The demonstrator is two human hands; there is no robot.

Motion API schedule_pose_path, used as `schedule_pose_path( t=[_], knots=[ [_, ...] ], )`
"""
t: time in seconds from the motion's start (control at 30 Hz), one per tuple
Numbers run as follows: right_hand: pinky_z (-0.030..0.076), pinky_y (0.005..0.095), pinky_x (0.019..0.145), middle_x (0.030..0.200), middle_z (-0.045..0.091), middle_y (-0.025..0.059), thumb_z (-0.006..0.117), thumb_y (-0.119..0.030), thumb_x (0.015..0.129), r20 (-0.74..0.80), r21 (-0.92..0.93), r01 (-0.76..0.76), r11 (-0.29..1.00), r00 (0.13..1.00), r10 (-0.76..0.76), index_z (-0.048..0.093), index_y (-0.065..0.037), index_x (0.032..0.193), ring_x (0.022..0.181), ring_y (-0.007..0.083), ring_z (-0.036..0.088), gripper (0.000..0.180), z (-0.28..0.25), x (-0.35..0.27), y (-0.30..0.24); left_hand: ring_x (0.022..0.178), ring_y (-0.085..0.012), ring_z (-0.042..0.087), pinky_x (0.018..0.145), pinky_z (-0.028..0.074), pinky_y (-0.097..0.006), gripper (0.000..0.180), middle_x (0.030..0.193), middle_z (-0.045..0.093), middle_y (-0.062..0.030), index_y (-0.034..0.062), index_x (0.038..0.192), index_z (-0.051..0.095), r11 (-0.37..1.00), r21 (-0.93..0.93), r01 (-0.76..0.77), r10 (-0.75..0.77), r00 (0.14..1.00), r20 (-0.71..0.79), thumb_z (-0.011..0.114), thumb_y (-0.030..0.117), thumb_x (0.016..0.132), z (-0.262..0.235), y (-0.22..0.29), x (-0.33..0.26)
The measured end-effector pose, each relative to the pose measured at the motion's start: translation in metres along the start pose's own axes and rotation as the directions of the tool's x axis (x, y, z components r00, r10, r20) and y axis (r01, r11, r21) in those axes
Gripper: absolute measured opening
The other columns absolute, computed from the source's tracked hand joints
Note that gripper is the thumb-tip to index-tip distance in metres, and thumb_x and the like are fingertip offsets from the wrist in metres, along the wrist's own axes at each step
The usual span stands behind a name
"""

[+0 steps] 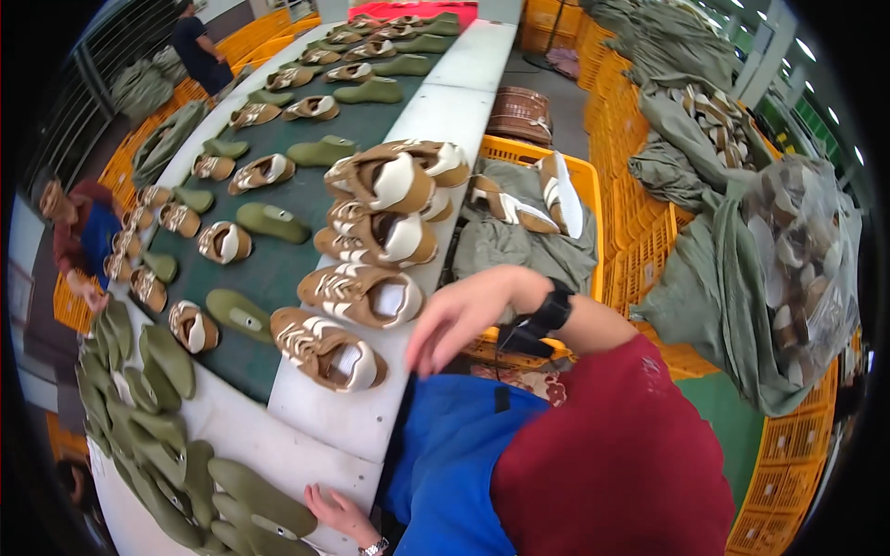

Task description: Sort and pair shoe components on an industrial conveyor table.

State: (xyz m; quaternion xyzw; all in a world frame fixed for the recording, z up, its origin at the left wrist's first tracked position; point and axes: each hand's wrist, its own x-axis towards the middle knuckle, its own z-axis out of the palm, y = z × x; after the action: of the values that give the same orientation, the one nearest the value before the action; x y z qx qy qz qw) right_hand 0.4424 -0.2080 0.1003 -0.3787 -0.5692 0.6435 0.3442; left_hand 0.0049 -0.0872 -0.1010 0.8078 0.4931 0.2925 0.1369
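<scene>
My right hand [468, 315], with a black band on its wrist, hangs just right of the brown-and-white sneakers, fingers loosely bent and nothing in them. The closest sneaker [329, 352] lies at the near end of a row on the white table edge, apart from my fingers. Behind it are another laced sneaker [362, 295] and several more, some stacked. My left hand [338, 511], wearing a silver watch, is at the lower edge with its fingers apart, beside a pile of green shoe lasts [246, 500]. Whether it touches the nearest last is hard to tell.
A dark green conveyor belt [255, 338] carries sneakers and green lasts away from me. A yellow crate [593, 199] with cloth and shoes stands to the right, near stacked crates [788, 491] and a clear bag of shoes [797, 250]. A co-worker [83, 222] is across the belt.
</scene>
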Motion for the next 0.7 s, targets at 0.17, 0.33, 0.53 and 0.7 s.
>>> schedule_pose_path(
  t=[0.17, 0.33, 0.53, 0.7],
  knots=[
    [0.051, 0.0376, 0.074, 0.092, 0.066, 0.0163, 0.064, -0.014, 0.074, -0.995, 0.063, -0.747, 0.662, -0.1, -0.018, 0.063, -0.003, 0.105, 0.084, 0.0271, 0.064, 0.032, -0.09, -0.178, 0.198, 0.115, -0.039, 0.044, 0.098, 0.036, -0.043, 0.031, 0.127, 0.045, -0.0236, -0.0061, 0.114, 0.051, 0.996, 0.087, 0.022, -0.032, 0.993, 0.113, 0.052, 0.003, 0.084, -0.008, -0.001, -0.001],
    [0.049, 0.0431, 0.08, 0.09, 0.065, 0.0178, 0.065, -0.017, 0.073, -0.872, 0.28, -0.868, 0.411, -0.409, -0.269, 0.066, -0.009, 0.1, 0.093, 0.0334, 0.061, 0.028, -0.115, -0.214, 0.258, 0.098, -0.0338, 0.059, 0.088, 0.045, -0.04, 0.033, 0.108, 0.061, -0.0219, -0.0001, 0.112, 0.059, 0.977, 0.212, 0.019, -0.055, 0.985, 0.161, 0.061, 0.011, 0.081, -0.02, 0.04, 0.024],
    [0.05, 0.0394, 0.074, 0.086, 0.066, 0.0165, 0.07, -0.027, 0.071, -0.92, 0.085, -0.653, 0.753, -0.342, -0.193, 0.064, -0.003, 0.095, 0.08, 0.028, 0.065, 0.034, -0.143, -0.246, 0.218, 0.09, -0.0297, 0.061, 0.084, 0.046, -0.036, 0.025, 0.097, 0.064, -0.0187, -0.0082, 0.106, 0.057, 0.999, 0.052, -0.006, 0.001, 0.995, 0.099, 0.054, 0.007, 0.087, -0.019, 0.082, 0.075],
    [0.048, 0.025, 0.072, 0.088, 0.066, 0.005, 0.07, -0.025, 0.081, -0.846, -0.208, 0.09, 0.974, -0.515, -0.134, 0.064, 0.0, 0.094, 0.077, 0.0115, 0.06, 0.029, -0.097, -0.293, 0.119, 0.09, -0.0275, 0.062, 0.085, 0.046, -0.035, 0.022, 0.098, 0.065, -0.018, -0.0079, 0.105, 0.057, 0.976, -0.2, -0.083, 0.115, 0.981, 0.155, 0.053, 0.004, 0.086, -0.015, 0.152, 0.109]
  ],
)
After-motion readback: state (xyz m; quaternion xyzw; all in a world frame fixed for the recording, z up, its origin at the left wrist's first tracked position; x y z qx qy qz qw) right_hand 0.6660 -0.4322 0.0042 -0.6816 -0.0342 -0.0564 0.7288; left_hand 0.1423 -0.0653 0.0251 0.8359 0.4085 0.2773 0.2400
